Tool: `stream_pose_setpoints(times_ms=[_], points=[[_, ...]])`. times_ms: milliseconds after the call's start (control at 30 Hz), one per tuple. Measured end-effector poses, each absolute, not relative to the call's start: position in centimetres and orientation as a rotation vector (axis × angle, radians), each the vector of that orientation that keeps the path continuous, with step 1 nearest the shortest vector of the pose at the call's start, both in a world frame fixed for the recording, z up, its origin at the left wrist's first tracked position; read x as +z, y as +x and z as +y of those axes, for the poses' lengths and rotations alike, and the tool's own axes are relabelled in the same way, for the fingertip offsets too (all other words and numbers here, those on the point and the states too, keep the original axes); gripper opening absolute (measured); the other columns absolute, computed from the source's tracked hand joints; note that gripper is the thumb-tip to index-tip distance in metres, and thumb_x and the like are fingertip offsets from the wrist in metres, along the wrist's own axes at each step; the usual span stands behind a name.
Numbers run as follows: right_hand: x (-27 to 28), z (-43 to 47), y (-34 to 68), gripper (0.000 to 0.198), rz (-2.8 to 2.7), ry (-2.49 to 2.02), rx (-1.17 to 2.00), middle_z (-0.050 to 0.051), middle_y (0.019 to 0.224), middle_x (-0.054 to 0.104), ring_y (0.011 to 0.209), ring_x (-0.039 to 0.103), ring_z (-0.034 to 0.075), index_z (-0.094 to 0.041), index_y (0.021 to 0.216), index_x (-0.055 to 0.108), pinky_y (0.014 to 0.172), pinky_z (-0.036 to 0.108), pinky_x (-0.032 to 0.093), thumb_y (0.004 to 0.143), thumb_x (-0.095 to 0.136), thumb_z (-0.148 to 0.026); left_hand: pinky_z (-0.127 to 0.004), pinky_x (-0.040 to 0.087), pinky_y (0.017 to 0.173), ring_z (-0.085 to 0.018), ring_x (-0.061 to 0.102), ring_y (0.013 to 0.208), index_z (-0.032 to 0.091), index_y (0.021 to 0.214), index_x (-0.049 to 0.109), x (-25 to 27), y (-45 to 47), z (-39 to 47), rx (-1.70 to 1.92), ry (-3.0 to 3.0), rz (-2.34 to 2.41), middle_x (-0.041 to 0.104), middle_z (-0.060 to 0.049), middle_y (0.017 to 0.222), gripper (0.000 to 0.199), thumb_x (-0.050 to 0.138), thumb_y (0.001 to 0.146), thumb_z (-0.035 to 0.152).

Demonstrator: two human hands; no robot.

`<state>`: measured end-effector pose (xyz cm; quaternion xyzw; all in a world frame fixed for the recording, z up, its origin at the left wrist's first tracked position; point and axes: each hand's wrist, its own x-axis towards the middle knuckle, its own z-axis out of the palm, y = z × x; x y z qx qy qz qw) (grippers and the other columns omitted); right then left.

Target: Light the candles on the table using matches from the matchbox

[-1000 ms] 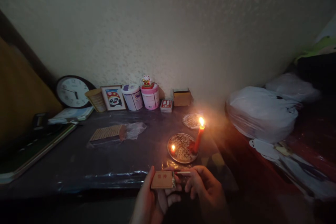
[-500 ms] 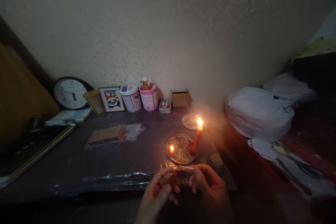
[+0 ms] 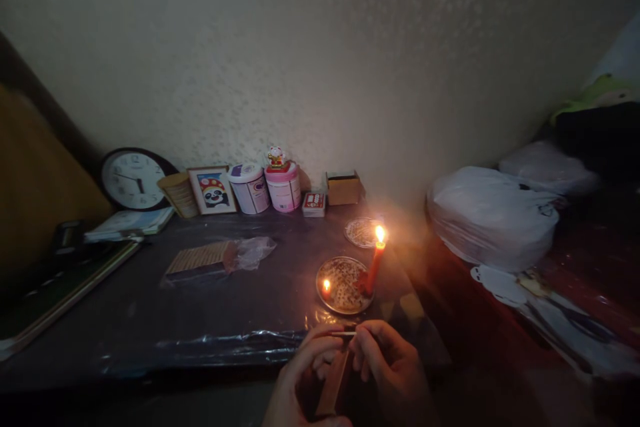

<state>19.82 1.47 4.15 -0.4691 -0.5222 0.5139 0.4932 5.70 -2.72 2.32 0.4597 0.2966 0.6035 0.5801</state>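
My left hand [image 3: 306, 373] is closed around a small brown matchbox [image 3: 334, 383], tilted with its long narrow side showing. Between the fingertips of my right hand [image 3: 387, 360] is a pale matchstick [image 3: 344, 333], unlit and pointing left above the box. Just beyond both hands lies a round metal plate [image 3: 343, 300] with dark specks. On its right side a tall red candle [image 3: 374, 270] burns, leaning slightly right. A short candle stub [image 3: 327, 290] burns on the plate's left side. Contact between match and box cannot be made out.
Behind stands a second round plate [image 3: 357, 232]. A plastic-wrapped pack [image 3: 197, 259] lies left on the dark table. Along the wall are a clock [image 3: 134, 180], framed panda picture [image 3: 214, 192], two tubs [image 3: 283, 190], a card box [image 3: 313, 205] and a cardboard box [image 3: 344, 189]. Right: white bags [image 3: 493, 213].
My hands have drawn closer together and slightly lower. The matchbox has turned in my left hand, so its long side shows. The match has shifted left and down with my right hand.
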Motion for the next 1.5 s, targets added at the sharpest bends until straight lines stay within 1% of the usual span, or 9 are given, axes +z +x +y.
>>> stream_pose_setpoints(times_ms=[367,533,600,733,833,1000,1167,1400,1500], points=[[4.3,1.3,20.0,0.035,-1.325,-1.072,1.320,-0.004,0.053,0.051,0.049,0.046,0.010,-0.017,0.065,0.057,0.049,0.022,0.037,0.085,0.058,-0.046,-0.044,0.042,0.085,-0.032,0.054,0.097,0.026,0.108,0.071,2.6,5.3,-2.7,1.393,1.110,0.759,0.055,-0.011,0.106,0.052,0.081,0.061,0.044],[3.9,1.6,20.1,0.032,-1.261,-1.063,1.461,-0.004,0.053,0.054,0.046,0.046,0.009,-0.015,0.081,0.065,0.047,0.022,0.037,0.078,0.066,-0.047,-0.044,0.045,0.081,-0.032,0.057,0.095,0.028,0.111,0.070,2.8,5.2,-2.6,1.388,1.196,0.780,0.058,-0.012,0.108,0.052,0.080,0.062,0.044],[3.7,1.8,20.1,0.032,-1.217,-1.044,1.515,-0.005,0.051,0.054,0.045,0.045,0.009,-0.015,0.082,0.066,0.046,0.022,0.036,0.075,0.070,-0.046,-0.045,0.045,0.084,-0.033,0.058,0.095,0.028,0.111,0.070,2.6,5.2,-2.6,1.391,1.202,0.797,0.058,-0.012,0.111,0.053,0.081,0.061,0.040],[3.5,2.4,20.4,0.033,-1.112,-0.999,1.531,-0.006,0.049,0.051,0.041,0.041,0.006,-0.015,0.070,0.063,0.044,0.020,0.032,0.078,0.068,-0.047,-0.047,0.040,0.093,-0.038,0.052,0.110,0.027,0.111,0.070,1.8,5.2,-2.8,1.381,1.202,0.926,0.057,-0.013,0.120,0.061,0.086,0.053,0.024],[3.7,2.8,20.8,0.037,-1.011,-0.988,1.573,-0.006,0.051,0.054,0.039,0.040,0.004,-0.016,0.068,0.059,0.041,0.018,0.028,0.079,0.067,-0.050,-0.050,0.038,0.094,-0.040,0.054,0.108,0.028,0.111,0.069,1.0,5.2,-2.9,1.435,1.196,1.105,0.063,-0.013,0.117,0.066,0.088,0.048,0.021],[4.0,2.4,20.7,0.032,-1.104,-0.854,1.703,-0.007,0.050,0.053,0.040,0.040,0.003,-0.016,0.070,0.056,0.042,0.017,0.028,0.086,0.062,-0.043,-0.053,0.036,0.095,-0.041,0.057,0.104,0.031,0.115,0.066,0.4,5.4,-3.2,1.524,1.115,1.293,0.068,-0.012,0.112,0.081,0.091,0.039,0.017],[3.9,1.6,20.5,0.028,-1.326,-0.831,1.581,-0.006,0.049,0.053,0.043,0.045,0.006,-0.017,0.077,0.061,0.047,0.018,0.035,0.088,0.058,-0.043,-0.047,0.041,0.091,-0.037,0.059,0.102,0.031,0.117,0.062,0.8,5.3,-3.4,1.460,1.099,1.367,0.068,-0.008,0.111,0.088,0.087,0.037,0.004],[5.0,0.8,20.6,0.026,-1.703,-0.963,1.272,0.002,0.076,0.070,0.069,0.064,0.015,-0.021,0.080,0.066,0.065,0.024,0.049,0.091,0.050,-0.038,-0.045,0.043,0.089,-0.033,0.062,0.098,0.032,0.120,0.058,0.7,5.1,-3.2,1.413,1.235,1.261,0.068,-0.005,0.104,0.085,0.091,0.042,0.020],[5.2,0.8,20.6,0.026,-1.684,-0.945,1.243,0.002,0.076,0.069,0.072,0.065,0.016,-0.021,0.080,0.064,0.068,0.024,0.050,0.091,0.050,-0.038,-0.045,0.042,0.091,-0.033,0.059,0.104,0.034,0.124,0.052,0.4,4.8,-3.0,1.393,1.244,1.118,0.065,-0.004,0.111,0.087,0.090,0.045,0.028]])
